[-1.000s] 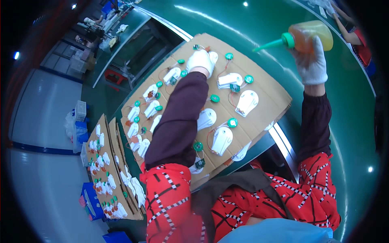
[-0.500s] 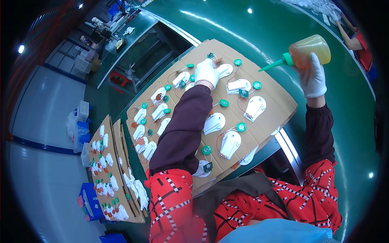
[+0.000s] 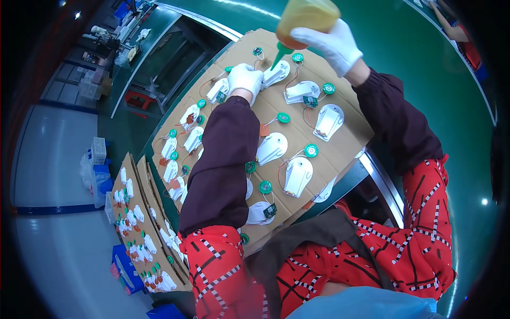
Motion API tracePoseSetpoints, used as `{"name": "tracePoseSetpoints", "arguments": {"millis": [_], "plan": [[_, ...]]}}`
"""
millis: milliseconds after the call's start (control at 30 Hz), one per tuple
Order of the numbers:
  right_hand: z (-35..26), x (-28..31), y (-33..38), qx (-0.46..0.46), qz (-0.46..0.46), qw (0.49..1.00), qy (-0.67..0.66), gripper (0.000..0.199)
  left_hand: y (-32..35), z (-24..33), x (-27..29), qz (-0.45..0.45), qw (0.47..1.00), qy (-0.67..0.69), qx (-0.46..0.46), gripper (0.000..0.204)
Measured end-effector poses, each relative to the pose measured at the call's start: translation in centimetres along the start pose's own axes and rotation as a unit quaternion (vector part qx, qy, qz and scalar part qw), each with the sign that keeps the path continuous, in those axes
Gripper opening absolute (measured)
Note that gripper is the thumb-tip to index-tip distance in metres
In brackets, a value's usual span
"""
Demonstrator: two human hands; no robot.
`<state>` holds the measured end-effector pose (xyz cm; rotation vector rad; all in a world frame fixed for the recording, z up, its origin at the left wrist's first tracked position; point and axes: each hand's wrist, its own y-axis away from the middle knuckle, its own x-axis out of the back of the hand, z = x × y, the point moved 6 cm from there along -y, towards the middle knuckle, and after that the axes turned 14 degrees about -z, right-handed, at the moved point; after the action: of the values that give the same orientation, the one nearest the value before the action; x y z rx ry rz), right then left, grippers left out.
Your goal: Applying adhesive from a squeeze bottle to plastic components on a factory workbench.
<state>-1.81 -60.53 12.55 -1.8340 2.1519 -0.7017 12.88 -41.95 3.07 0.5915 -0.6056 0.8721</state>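
My right hand [image 3: 333, 47], in a white glove, grips a squeeze bottle [image 3: 307, 21] of amber liquid. The bottle is tipped over, and its green nozzle points down at a white plastic housing [image 3: 277, 73] near the far edge of the cardboard sheet [image 3: 313, 130]. My left hand [image 3: 245, 81], also gloved, is closed at that housing's left side; its fingertips are partly hidden. Beside the housing lies a small round green-rimmed part [image 3: 258, 51] on wires. Several similar housings with wired green discs lie around, some with small green circuit boards [image 3: 310, 101].
Under the cardboard is a green tabletop [image 3: 404, 64]. At lower left stand more cardboard sheets [image 3: 139, 212] carrying white housings. A red stool [image 3: 139, 103] is beneath the far-left bench. Another person's arm [image 3: 450, 27] shows at the far right.
My right hand has brought the bottle leftward and tipped its nozzle down over the housing. My left hand has shifted slightly off the housing's top to its left side. The view has shifted a little.
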Motion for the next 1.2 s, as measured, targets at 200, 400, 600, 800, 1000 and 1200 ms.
{"name": "tracePoseSetpoints", "arguments": {"millis": [200, 400, 600, 800, 1000, 1200], "plan": [[-1.1, -4.0, -1.6, -0.004, -0.016, 0.999, -0.038, 0.056, 0.1, -0.4, 0.5, -0.030, 1.000, 0.001, 0.004, 0.023], [-0.4, -4.7, -1.8, -0.037, -0.004, 0.998, -0.054, 0.065, 0.1, -0.4, 0.3, -0.064, 0.998, -0.006, 0.018, 0.022], [0.0, -5.5, -2.0, -0.059, -0.019, 0.998, -0.029, 0.066, -1.3, -2.5, 0.1, -0.031, 0.999, 0.003, 0.014, 0.026], [0.5, -5.7, -1.8, -0.045, -0.042, 0.998, -0.019, 0.063, -1.6, -2.5, -0.4, -0.026, 1.000, 0.005, 0.015, 0.025], [2.9, -5.8, -1.4, -0.053, -0.084, 0.995, 0.024, 0.052, -1.1, -2.6, 0.2, -0.011, 1.000, 0.001, 0.018, 0.023], [3.3, -4.7, -0.7, -0.058, -0.064, 0.996, 0.026, 0.053, 0.5, -0.1, 0.3, -0.014, 0.997, -0.073, 0.019, 0.024]]}}
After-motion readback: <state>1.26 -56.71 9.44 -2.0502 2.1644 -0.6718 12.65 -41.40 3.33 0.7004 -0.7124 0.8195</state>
